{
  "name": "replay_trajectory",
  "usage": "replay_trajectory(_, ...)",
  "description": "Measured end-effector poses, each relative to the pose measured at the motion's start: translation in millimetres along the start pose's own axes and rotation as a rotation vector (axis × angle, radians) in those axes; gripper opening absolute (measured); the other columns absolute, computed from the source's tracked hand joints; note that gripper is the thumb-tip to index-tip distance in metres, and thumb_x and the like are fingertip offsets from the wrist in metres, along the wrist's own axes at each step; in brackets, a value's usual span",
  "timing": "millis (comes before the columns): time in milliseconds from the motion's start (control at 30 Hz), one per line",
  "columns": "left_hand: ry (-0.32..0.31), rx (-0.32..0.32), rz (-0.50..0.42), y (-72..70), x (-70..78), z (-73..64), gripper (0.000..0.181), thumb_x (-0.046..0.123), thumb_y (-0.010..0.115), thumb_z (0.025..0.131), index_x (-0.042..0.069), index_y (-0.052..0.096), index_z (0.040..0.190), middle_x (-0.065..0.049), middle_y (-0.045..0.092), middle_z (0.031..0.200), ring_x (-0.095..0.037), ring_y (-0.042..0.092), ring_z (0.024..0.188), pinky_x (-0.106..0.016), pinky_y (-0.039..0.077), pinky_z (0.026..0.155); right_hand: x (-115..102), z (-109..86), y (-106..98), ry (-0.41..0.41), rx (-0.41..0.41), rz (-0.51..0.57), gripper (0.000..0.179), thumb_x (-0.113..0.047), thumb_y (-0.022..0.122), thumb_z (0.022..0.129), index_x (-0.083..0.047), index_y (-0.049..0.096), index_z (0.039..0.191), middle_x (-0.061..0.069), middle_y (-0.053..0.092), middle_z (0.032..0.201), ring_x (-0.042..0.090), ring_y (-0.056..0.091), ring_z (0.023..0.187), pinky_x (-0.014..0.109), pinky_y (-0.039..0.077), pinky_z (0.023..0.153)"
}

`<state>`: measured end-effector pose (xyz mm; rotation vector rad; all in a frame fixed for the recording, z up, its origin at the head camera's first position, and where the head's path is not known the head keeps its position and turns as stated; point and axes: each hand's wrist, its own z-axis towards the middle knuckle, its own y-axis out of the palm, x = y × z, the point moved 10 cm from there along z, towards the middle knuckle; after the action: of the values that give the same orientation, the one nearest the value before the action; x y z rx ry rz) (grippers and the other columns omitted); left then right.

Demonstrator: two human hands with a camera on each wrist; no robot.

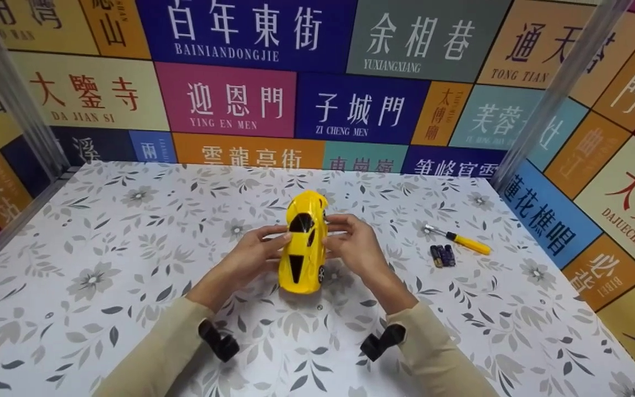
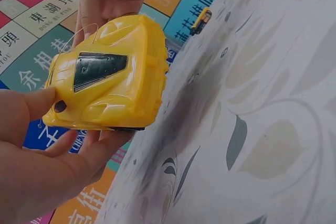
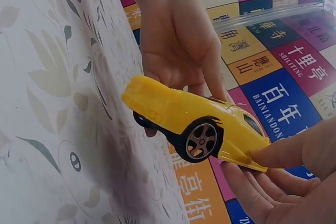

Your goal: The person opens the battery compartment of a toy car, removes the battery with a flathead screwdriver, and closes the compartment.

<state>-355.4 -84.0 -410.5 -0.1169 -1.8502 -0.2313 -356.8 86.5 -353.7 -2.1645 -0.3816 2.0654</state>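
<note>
A yellow toy car (image 1: 309,245) with black windows is held between both hands above the table, near the middle of the head view. My left hand (image 1: 254,249) grips its left side, the thumb on top by the windows and the fingers underneath. On the opposite side my right hand (image 1: 355,245) pinches the body between thumb and fingers. The left wrist view shows the car's rear (image 2: 121,77) and dark rear window. In the right wrist view a spoked black wheel (image 3: 202,140) shows on the car's side, and the car is tilted over the tabletop.
To the right lies a screwdriver (image 1: 467,242) with a yellow and black handle. Several small dark batteries (image 1: 442,256) sit together beside it. The table (image 1: 130,331) has a floral cover, and colourful panels with lettering (image 1: 229,99) stand behind it and along its sides.
</note>
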Motion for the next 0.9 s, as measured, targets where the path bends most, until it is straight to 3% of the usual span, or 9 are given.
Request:
replay_trajectory(233, -0.064, 0.110, 0.065, -8.0, -2.7, 0.3, 0.053, 0.034, 0.061, 0.100, 0.011, 0.048, 0.146, -0.014, 0.056, 0.141, -0.028, 0.064, 0.120, -0.042, 0.056, 0.101, 11, 0.2, 7, 0.076, -0.067, 0.000, 0.063, -0.005, 0.073, 0.088, -0.015, 0.049, 0.146, 0.011, 0.057, 0.141, 0.028, 0.066, 0.113, 0.041, 0.061, 0.090)
replay_trajectory(400, -0.076, 0.139, 0.083, -12.4, -4.1, 0.1, 0.053, 0.034, 0.063, 0.099, 0.011, 0.050, 0.145, -0.014, 0.058, 0.138, -0.026, 0.067, 0.112, -0.040, 0.059, 0.095, 19, 0.9, 15, 0.112, -0.130, -0.058, 0.071, -0.012, 0.077, 0.087, -0.021, 0.044, 0.150, 0.006, 0.051, 0.148, 0.026, 0.065, 0.111, 0.035, 0.063, 0.082)
replay_trajectory(533, -0.090, 0.163, 0.081, -15.3, -6.5, 0.2, 0.052, 0.032, 0.065, 0.098, 0.012, 0.052, 0.143, -0.014, 0.061, 0.134, -0.024, 0.069, 0.106, -0.038, 0.061, 0.091, 21, 1.6, 18, 0.107, -0.169, -0.075, 0.074, -0.005, 0.075, 0.086, -0.020, 0.043, 0.151, 0.008, 0.051, 0.148, 0.025, 0.068, 0.104, 0.032, 0.062, 0.076)
replay_trajectory(667, -0.074, 0.170, 0.094, -16.3, -5.5, -0.1, 0.051, 0.030, 0.066, 0.097, 0.011, 0.053, 0.143, -0.015, 0.063, 0.133, -0.023, 0.070, 0.103, -0.036, 0.062, 0.089, 23, 3.0, 19, 0.112, -0.169, -0.037, 0.076, 0.001, 0.073, 0.084, -0.021, 0.045, 0.151, 0.012, 0.052, 0.147, 0.024, 0.070, 0.096, 0.032, 0.063, 0.074)
replay_trajectory(900, -0.066, 0.166, 0.111, -16.8, -5.9, 0.3, 0.051, 0.022, 0.067, 0.097, 0.006, 0.052, 0.143, -0.019, 0.064, 0.133, -0.019, 0.071, 0.096, -0.035, 0.061, 0.089, 35, 7.8, 15, 0.174, -0.116, 0.006, 0.070, -0.002, 0.075, 0.086, -0.024, 0.050, 0.147, 0.015, 0.056, 0.140, 0.024, 0.073, 0.093, 0.033, 0.064, 0.073)
